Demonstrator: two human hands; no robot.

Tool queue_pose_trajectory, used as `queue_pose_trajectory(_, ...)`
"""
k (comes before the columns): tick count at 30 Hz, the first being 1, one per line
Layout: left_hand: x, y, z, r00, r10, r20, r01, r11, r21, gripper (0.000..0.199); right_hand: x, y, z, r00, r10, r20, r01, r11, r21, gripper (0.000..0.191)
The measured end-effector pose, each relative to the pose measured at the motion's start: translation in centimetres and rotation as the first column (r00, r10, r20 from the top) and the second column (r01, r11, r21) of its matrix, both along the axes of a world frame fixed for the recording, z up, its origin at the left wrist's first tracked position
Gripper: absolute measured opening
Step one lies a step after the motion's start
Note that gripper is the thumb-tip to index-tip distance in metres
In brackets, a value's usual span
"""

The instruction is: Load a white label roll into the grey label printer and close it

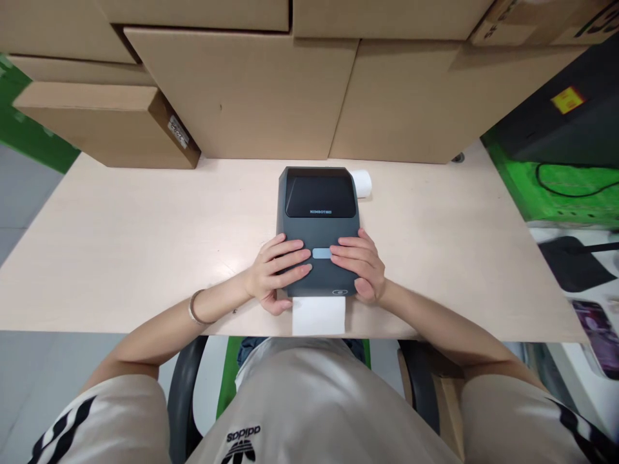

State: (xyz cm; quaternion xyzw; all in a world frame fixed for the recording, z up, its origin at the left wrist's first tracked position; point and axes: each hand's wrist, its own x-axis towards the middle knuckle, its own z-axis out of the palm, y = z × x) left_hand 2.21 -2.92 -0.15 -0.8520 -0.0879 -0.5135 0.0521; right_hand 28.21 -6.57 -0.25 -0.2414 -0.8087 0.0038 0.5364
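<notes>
NIIMBOT label printer (319, 232), dark grey, at the centre of the frame on a pale bench (145, 251), a white paper strip (318, 317) jutting below it. The left hand (269, 271) and right hand (365, 267) rest on its top, fingers (289, 260) outstretched, not closed. Even pressure from both sides, clear of the paper strip, would likely serve best.

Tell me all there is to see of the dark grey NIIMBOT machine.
The dark grey NIIMBOT machine is boxy, with a matte, plastic-looking casing. A glossy black panel bearing pale lettering covers its far end; a light blue bar and a small pale oval mark lie nearer the person. It sits level on the table, with white paper showing at its near edge. The left hand and right hand rest on its top from either side.
</notes>
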Motion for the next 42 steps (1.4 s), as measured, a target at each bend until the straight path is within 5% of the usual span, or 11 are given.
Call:
queue_pose_trajectory(14,-0.3,0.1,0.9,0.999,0.011,-0.035,-0.009,0.999,0.047,0.051,1.1,0.2,1.9,0.987,-0.015,0.158,0.012,1.000,0.017,0.059)
queue_pose_trajectory(23,-0.4,0.0,2.5,0.978,0.104,-0.179,-0.083,0.990,0.118,0.062,1.5,0.2,3.9,0.961,-0.026,0.276,0.028,1.000,-0.004,0.050)
queue_pose_trajectory(34,0.8,-1.2,2.3,0.989,0.119,-0.084,-0.123,0.992,-0.042,0.073,0.8,-0.5,4.1,0.955,-0.061,0.290,0.077,0.996,-0.044,0.048)
queue_pose_trajectory(42,-1.1,0.0,1.1,0.998,-0.014,-0.062,0.011,0.999,-0.046,0.070,2.4,-0.1,4.1,0.950,0.074,0.302,-0.057,0.996,-0.064,0.073)
